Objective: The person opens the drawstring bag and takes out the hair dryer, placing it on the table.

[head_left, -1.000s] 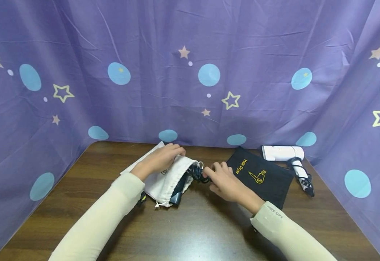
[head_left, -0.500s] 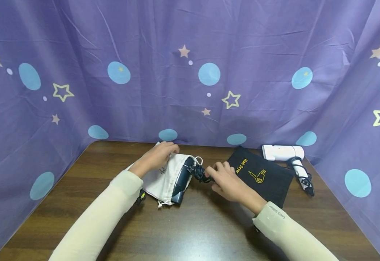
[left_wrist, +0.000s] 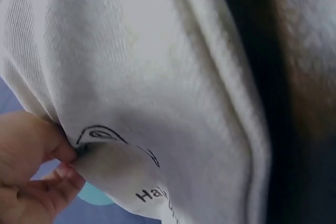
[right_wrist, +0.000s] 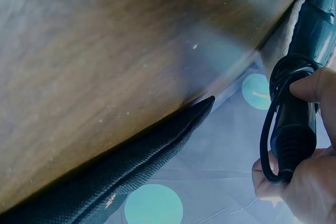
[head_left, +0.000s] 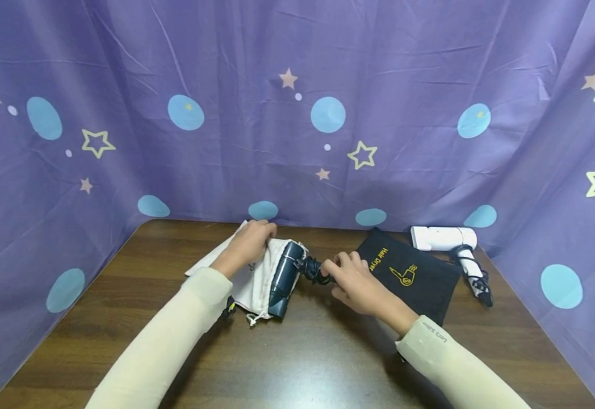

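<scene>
My left hand point(head_left: 248, 244) pinches the upper edge of a white drawstring bag point(head_left: 258, 284). In the left wrist view its thumb and fingers point(left_wrist: 58, 150) hold a fold of the cloth, beside black printed lettering. A dark blue-green hair dryer point(head_left: 284, 278) lies at the bag's open mouth, its barrel largely exposed and its left side against the cloth. My right hand point(head_left: 356, 284) grips the dryer's handle point(right_wrist: 295, 124), which has a black cord point(right_wrist: 269, 124) wound round it. The drawstring end point(head_left: 258, 319) hangs at the bag's near corner.
Right of the dryer lies a flat black bag point(head_left: 425, 289) marked "Hair Dryer". Behind it is a white hair dryer point(head_left: 443, 238) with its cord wrapped round the handle. A small black and yellow item point(head_left: 229, 308) shows beside my left sleeve. A purple curtain point(head_left: 297, 187) borders the wooden table point(head_left: 297, 363).
The bag's mouth has slid left off the dryer, baring nearly its whole barrel. My left hand has moved slightly left with the cloth. The right hand has stayed almost in place on the handle.
</scene>
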`<state>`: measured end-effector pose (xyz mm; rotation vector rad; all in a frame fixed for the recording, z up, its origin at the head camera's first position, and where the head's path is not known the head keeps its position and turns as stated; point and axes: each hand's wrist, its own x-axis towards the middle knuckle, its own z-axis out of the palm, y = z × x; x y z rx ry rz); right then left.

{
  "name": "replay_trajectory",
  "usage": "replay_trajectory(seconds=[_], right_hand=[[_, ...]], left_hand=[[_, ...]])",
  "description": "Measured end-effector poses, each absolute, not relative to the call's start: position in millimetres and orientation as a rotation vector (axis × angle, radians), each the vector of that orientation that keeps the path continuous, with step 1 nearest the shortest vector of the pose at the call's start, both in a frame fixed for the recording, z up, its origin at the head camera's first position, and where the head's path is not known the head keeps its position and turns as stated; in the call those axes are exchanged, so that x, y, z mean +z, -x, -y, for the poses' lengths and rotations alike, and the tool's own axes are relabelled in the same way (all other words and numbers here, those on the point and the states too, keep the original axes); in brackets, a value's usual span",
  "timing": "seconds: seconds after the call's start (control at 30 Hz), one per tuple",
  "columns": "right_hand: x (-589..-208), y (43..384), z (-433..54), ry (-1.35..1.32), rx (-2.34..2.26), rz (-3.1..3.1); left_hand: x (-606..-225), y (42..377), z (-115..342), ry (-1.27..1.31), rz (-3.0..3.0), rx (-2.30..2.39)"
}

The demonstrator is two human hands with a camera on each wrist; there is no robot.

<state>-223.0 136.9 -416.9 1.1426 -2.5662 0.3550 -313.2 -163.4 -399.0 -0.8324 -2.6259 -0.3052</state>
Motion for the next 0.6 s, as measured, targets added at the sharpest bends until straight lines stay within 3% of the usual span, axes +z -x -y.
replay_trajectory(seconds=[0.13, 0.4, 0.6], right_hand=[[-415.8, 223.4, -136.2, -1.146, 0.353, 2.545], [-414.8, 225.9, -137.8, -1.159, 0.343, 2.549], [-415.2, 228.0, -140.6, -1.168, 0.339, 2.564]], left_hand=[[-397.2, 311.3, 161.1, 0.855, 2.686, -0.269], [-400.6, 311.0, 166.8, 1.283, 2.503, -0.581], [-405.6, 313.1, 168.8, 1.352, 2.375, -0.591]])
